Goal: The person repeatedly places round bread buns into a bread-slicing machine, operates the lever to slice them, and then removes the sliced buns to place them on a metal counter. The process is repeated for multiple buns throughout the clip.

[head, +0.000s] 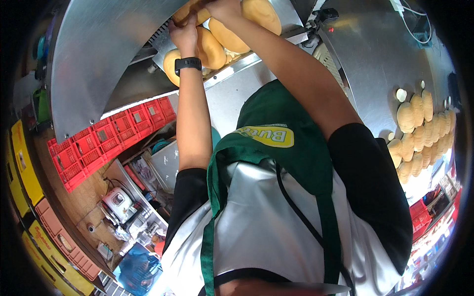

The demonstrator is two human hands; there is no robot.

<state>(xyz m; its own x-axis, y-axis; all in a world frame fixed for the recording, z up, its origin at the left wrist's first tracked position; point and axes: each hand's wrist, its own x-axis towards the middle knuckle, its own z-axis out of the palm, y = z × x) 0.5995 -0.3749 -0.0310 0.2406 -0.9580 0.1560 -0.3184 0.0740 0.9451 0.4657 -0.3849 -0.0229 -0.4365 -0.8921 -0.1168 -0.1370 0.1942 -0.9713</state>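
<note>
At the top edge, my left hand [185,34], with a black watch on its wrist, grips a golden bread loaf [182,15] that is partly cut off by the picture's edge. My right hand [225,10] is on the same loaf from the right, its fingertips partly hidden. Beneath and around the hands, several smooth oval loaves [262,15] lie on a metal tray [218,77] with bread scraps. Dark comb-like metal slats or blades [160,32] show left of the held loaf.
A large curved sheet-metal panel [100,55] stands at left, above red plastic crates [111,138]. To the right, a steel table [374,66] bears rows of oval loaves [418,138] and a white cable [409,31]. Yellow crates [27,162] line the far left.
</note>
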